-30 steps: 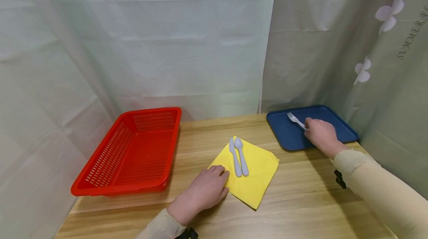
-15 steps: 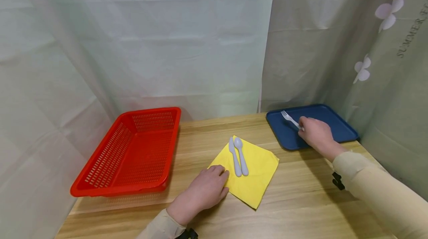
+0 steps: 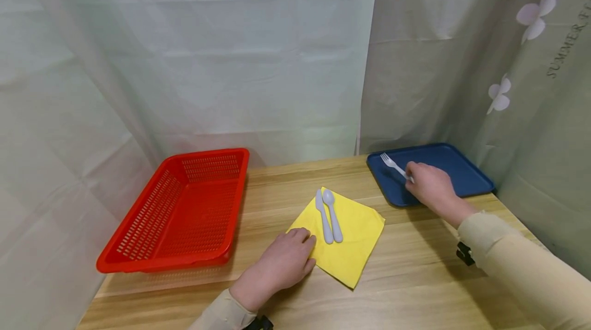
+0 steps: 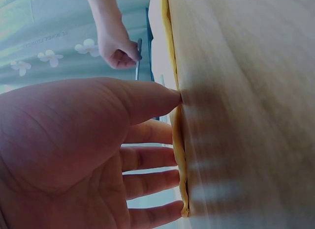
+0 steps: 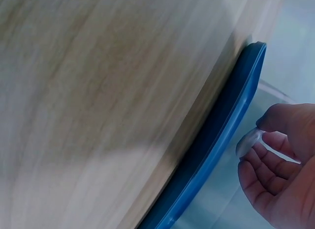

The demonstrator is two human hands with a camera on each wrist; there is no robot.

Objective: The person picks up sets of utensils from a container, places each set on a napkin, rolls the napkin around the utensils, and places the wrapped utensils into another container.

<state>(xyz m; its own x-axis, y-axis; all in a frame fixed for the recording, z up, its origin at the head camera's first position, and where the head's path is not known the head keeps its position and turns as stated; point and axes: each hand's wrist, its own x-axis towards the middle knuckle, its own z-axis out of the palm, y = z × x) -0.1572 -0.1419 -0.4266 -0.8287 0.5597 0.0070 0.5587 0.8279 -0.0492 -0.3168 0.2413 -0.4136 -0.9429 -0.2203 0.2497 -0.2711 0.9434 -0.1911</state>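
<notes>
My right hand [image 3: 434, 186] pinches a white fork [image 3: 391, 161] by its handle above the blue tray [image 3: 461, 172], tines pointing to the back left. In the right wrist view, thumb and fingertips hold the rounded handle end [image 5: 248, 142] beyond the tray's rim [image 5: 216, 145]. A folded yellow napkin [image 3: 357, 227] lies in the middle of the table. On it, side by side, rest a pale grey knife [image 3: 324, 219] and a pale grey spoon [image 3: 335, 220]. My left hand [image 3: 285, 262] touches the napkin's left edge, its extended fingers and thumb [image 4: 152, 97] resting along it.
A red perforated basket [image 3: 198, 207] stands on the left of the wooden table [image 3: 406, 273]. Curtains [image 3: 277, 63] hang close behind the table and along both sides, with the tray near the right one.
My right hand has shifted a little to the left over the tray, carrying the fork with it. The left hand, napkin, knife and spoon have stayed put.
</notes>
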